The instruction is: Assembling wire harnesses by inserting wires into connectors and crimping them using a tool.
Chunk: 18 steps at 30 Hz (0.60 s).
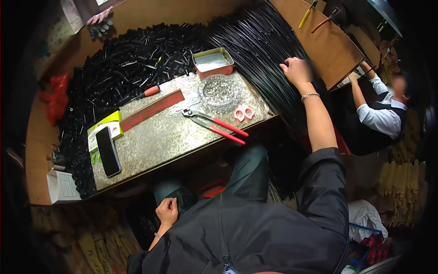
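Observation:
My right hand (296,72) reaches out over a long bundle of thin black rods or cables (260,41) at the table's right side. Its thumb points left, but the other fingers are partly hidden and blurred, so any hold on a rod cannot be made out. My left hand (167,212) rests curled by my lap, with nothing visible in it. On the worktop between them lie red-handled pincers (214,126), pink-and-white scissors handles (244,113), a glass bowl of small metal bits (220,92) and an open tin of thin pale wires (213,61).
A heap of short black tube-like parts (137,57) fills the back and left. A phone (108,151), small boxes (106,129), a red metal bar (153,109) and a red-handled tool (152,91) lie on the worktop (159,146). Another person (383,109) works at far right.

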Available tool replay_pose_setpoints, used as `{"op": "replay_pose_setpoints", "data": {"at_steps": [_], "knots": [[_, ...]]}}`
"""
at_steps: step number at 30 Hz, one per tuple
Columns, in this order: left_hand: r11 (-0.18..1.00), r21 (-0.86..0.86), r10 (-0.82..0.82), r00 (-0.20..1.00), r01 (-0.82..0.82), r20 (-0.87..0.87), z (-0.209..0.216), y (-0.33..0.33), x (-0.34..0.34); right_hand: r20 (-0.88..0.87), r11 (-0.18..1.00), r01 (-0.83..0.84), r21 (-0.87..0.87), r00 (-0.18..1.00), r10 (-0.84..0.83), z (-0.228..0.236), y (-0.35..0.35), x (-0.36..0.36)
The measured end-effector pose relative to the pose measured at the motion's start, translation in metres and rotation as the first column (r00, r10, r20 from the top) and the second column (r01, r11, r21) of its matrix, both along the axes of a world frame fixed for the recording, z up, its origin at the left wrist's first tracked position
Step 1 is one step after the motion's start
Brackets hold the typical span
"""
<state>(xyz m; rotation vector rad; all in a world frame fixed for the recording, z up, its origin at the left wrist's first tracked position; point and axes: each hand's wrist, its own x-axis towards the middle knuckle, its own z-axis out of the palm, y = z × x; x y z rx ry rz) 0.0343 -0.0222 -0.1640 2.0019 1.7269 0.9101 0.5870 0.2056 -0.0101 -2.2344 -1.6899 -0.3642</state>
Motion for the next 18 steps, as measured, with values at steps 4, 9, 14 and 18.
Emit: {"op": "replay_pose_setpoints", "data": {"at_steps": [4, 9, 14, 18], "knots": [[0.998, -0.005, -0.067, 0.998, 0.067, 0.021, 0.003, 0.029, 0.024, 0.023, 0.934, 0.286, -0.214, 0.957, -0.288, 0.024, 0.025, 0.03], [0.999, -0.011, -0.038, 0.999, 0.038, -0.002, 0.006, 0.032, 0.016, 0.094, 0.914, 0.372, -0.164, 0.928, -0.36, 0.016, 0.05, 0.031], [0.999, -0.013, -0.034, 0.999, 0.034, -0.002, 0.008, 0.03, 0.006, 0.089, 0.916, 0.399, 0.038, 0.912, -0.401, 0.046, 0.034, 0.023], [0.999, -0.016, -0.035, 0.999, 0.035, 0.004, 0.01, 0.025, -0.003, 0.085, 0.925, 0.38, -0.034, 0.923, -0.376, 0.081, 0.017, 0.026]]}}
